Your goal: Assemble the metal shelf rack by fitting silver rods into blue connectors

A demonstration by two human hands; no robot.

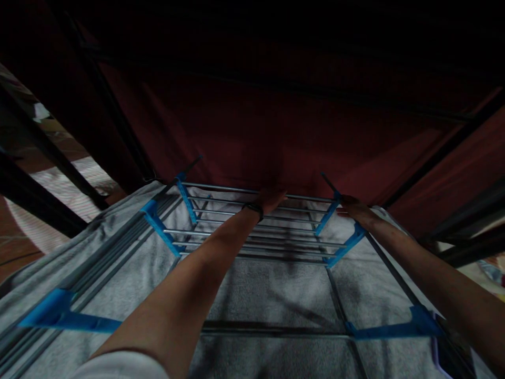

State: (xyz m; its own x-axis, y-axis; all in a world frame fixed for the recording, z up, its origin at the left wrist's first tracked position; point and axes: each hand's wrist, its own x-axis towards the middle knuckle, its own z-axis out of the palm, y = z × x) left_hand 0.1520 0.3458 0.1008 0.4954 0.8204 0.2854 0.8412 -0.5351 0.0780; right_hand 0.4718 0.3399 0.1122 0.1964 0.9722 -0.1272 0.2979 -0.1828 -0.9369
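Drying rack (256, 231) is seen from above: metal rods, blue plastic joints, grey towel (272, 295) draped over the near section. Dark red cloth (276, 131) is hung across the far side, its lower edge met at the rack's far rods.

Left hand (270, 199) is stretched out to the far rod, right at the edge of the red cloth; black band is worn on the wrist. Fingers are laid flat and extended, no closed grip is visible, though the tips are lost in shadow. Right hand (353, 207) is placed at the far right blue joint (330, 210), touching or just beside it; its fingers are stretched forward, and whether anything is pinched cannot be told in this light.

Step judged in hand: the red cloth's edge is being reached for or set along the far rods with both hands. The next move is judged to call for a firm pinch on the edge at both points, with the pull kept even so the cloth is not snagged on the joints.
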